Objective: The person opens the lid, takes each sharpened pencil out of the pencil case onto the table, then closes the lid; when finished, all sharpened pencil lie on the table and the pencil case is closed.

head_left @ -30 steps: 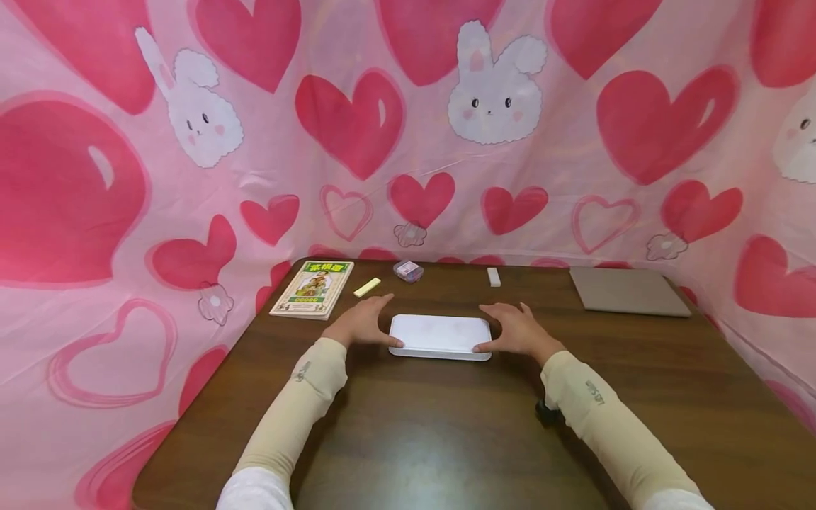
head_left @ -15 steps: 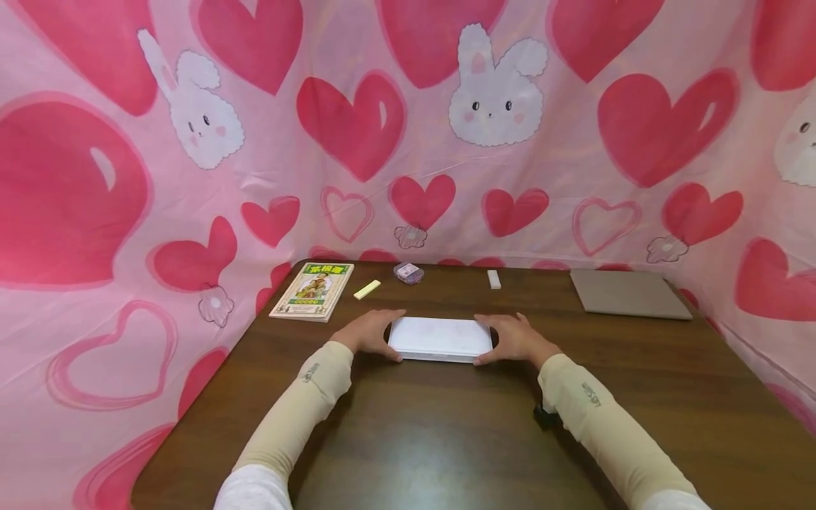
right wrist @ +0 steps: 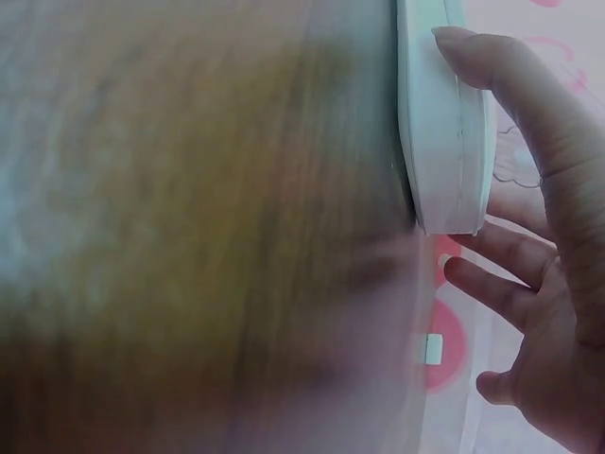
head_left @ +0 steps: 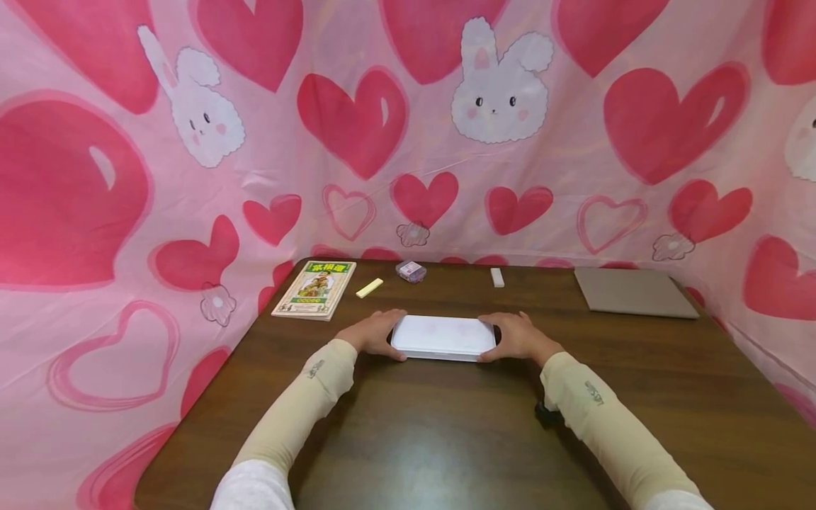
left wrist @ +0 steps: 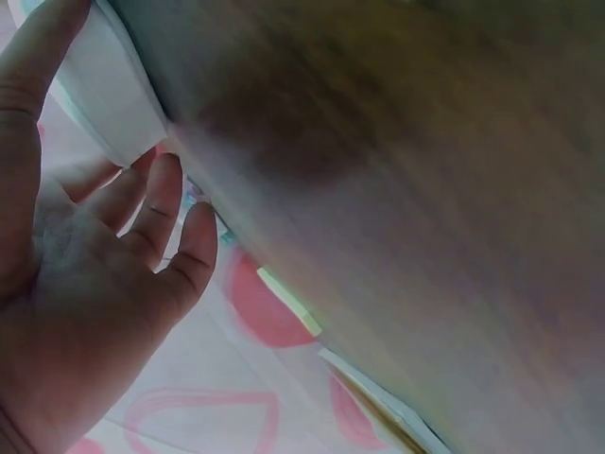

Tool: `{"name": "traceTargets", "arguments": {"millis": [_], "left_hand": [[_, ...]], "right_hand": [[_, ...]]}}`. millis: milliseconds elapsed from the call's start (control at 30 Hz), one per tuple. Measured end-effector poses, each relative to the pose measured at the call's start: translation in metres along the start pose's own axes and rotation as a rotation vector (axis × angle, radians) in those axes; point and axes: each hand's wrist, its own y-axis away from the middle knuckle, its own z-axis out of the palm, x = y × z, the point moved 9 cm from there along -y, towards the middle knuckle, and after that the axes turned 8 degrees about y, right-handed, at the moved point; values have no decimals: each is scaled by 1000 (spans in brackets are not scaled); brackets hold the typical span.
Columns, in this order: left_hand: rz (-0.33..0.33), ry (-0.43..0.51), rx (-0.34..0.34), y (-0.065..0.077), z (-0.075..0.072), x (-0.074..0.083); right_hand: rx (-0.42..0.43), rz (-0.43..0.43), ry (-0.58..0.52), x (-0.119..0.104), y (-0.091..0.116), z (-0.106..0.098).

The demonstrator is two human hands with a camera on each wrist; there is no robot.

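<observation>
A white rectangular case (head_left: pixel 443 335) with rounded corners lies flat on the brown table, long side toward me. My left hand (head_left: pixel 373 334) grips its left end, thumb on the near side and fingers round toward the back. At the right end, my right hand (head_left: pixel 518 336) holds the case the same way. A seam runs along the side of the white case (right wrist: pixel 446 123) in the right wrist view, with the thumb resting beside it. In the left wrist view, the left hand (left wrist: pixel 95 227) has its outer fingers spread off the case. The far fingertips are partly hidden.
Along the back of the table (head_left: pixel 433 439) lie a book (head_left: pixel 315 290), a pale yellow strip (head_left: pixel 370 287), a small purple clear box (head_left: pixel 411 271) and a small white block (head_left: pixel 497 277). A flat grey laptop-like slab (head_left: pixel 636 292) lies back right. A pink heart-patterned cloth (head_left: pixel 440 156) hangs behind.
Both hands have come down and inward, from loosely framing the case to gripping its ends. The case stays in nearly the same spot; the head view shifts slightly.
</observation>
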Motion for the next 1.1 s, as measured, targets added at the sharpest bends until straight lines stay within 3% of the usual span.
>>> {"name": "traceTargets", "arguments": {"millis": [300,1100], "left_hand": [[18,95,-9,-1,4,-3],[32,100,-3,0,1,-2]], "right_hand": [[46,-36,3,-1,-1,-1],[88,-37,8,3,-5,-2]]}}
